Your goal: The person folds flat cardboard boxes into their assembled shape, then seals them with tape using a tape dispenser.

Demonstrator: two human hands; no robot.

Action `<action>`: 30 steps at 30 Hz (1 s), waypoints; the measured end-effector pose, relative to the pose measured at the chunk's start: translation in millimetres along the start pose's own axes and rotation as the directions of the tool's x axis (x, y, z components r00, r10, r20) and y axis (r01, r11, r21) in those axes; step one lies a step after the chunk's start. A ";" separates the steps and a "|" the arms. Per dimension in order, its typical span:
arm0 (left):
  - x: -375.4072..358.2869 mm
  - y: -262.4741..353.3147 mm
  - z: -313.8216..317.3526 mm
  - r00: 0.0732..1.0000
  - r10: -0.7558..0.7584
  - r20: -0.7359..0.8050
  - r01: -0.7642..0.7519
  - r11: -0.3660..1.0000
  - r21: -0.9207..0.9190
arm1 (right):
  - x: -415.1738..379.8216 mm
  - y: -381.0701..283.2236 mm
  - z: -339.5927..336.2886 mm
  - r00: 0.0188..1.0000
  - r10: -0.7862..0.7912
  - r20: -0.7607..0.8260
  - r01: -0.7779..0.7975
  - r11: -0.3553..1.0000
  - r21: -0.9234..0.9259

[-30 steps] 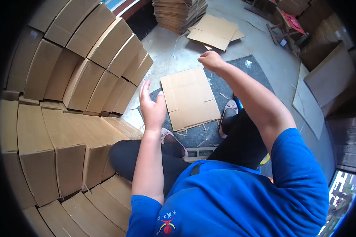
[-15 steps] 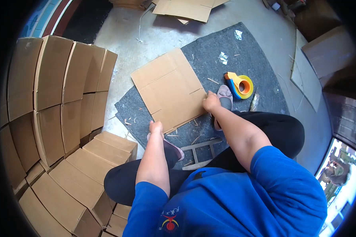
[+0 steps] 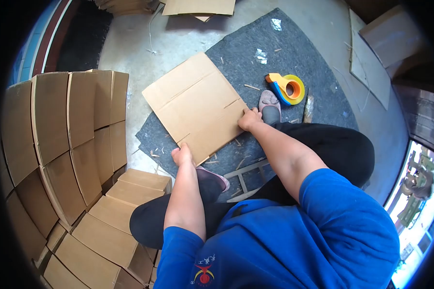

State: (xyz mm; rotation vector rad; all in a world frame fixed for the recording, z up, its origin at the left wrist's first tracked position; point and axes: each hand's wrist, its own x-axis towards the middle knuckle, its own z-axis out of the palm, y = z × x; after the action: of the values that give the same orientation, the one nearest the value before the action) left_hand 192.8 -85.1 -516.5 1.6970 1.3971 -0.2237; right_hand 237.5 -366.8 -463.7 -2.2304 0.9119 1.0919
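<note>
A flattened cardboard box (image 3: 193,101) lies over the dark mat in front of me, with slits and crease lines across its top face. My left hand (image 3: 182,154) grips its near left edge, thumb on top and fingers hidden beneath. At its right corner, my right hand (image 3: 250,119) is closed on the edge, with the lower fingers out of sight. Close to my right shoe stands a tape dispenser (image 3: 285,89), orange and blue with a yellow roll.
Stacked cardboard boxes (image 3: 58,120) rise on my left, and more boxes (image 3: 106,221) sit beside my left knee. A grey mat (image 3: 304,62) bears scraps and foil bits. Flat cardboard (image 3: 197,6) lies at the far side. Between my feet is a slatted frame (image 3: 243,180).
The view has shifted, so most things sit differently in the picture. Both hands still hold the flattened box, which appears moved slightly left. My left thumb now shows on its top face.
</note>
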 end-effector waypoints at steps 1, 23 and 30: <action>-5.4 4.4 -7.2 1.000 0.006 -0.008 -0.006 1.000 -0.008 | 2.3 -0.7 1.5 1.000 -0.013 -0.001 0.013 1.000 0.001; -211.7 85.0 -52.6 0.487 0.730 0.479 -0.842 0.539 0.035 | -127.8 -63.1 -67.2 0.660 -0.750 -0.037 0.684 0.580 0.442; -208.5 75.4 -37.7 0.551 0.464 0.694 -0.140 0.871 -0.471 | -129.7 -52.2 -87.8 0.607 -0.795 -0.011 0.742 0.562 0.366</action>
State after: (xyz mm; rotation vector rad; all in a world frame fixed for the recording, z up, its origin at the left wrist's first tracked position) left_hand 170.8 -199.5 -324.1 1.2278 0.4002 -0.4272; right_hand 260.1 -345.9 -301.5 -1.8722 -0.0328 0.5951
